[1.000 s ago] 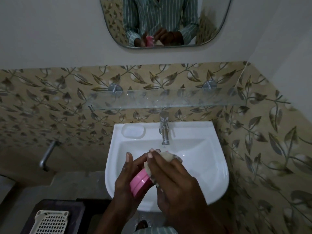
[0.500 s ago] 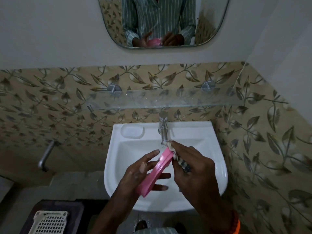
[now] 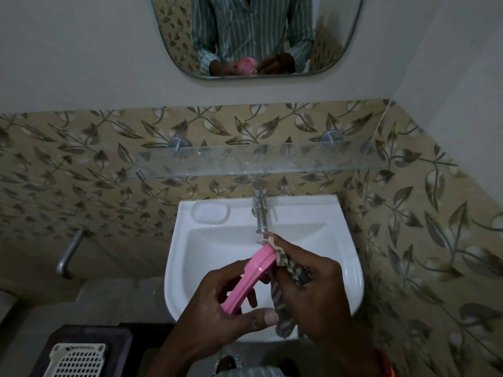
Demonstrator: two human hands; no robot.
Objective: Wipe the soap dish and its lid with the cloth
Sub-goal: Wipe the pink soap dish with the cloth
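Over the white sink (image 3: 345, 248), my left hand (image 3: 217, 317) grips a pink soap dish (image 3: 249, 277) on edge, its fingers curled round the lower end and the thumb across the front. I cannot tell whether the pink piece is the dish or its lid. My right hand (image 3: 313, 292) holds a patterned cloth (image 3: 288, 270) bunched in its fingers and presses it against the upper right rim of the pink piece. A tail of cloth hangs down below my right palm.
A chrome tap (image 3: 260, 210) stands at the back of the sink, just beyond the pink piece. A glass shelf (image 3: 258, 159) runs along the tiled wall under a mirror (image 3: 258, 36). A white perforated basket (image 3: 79, 359) sits low at the left; a metal pipe (image 3: 69, 254) juts from the wall.
The pink piece has turned from nearly upright to a long slant toward the tap. My right hand with the cloth slid from its top to its upper right rim.
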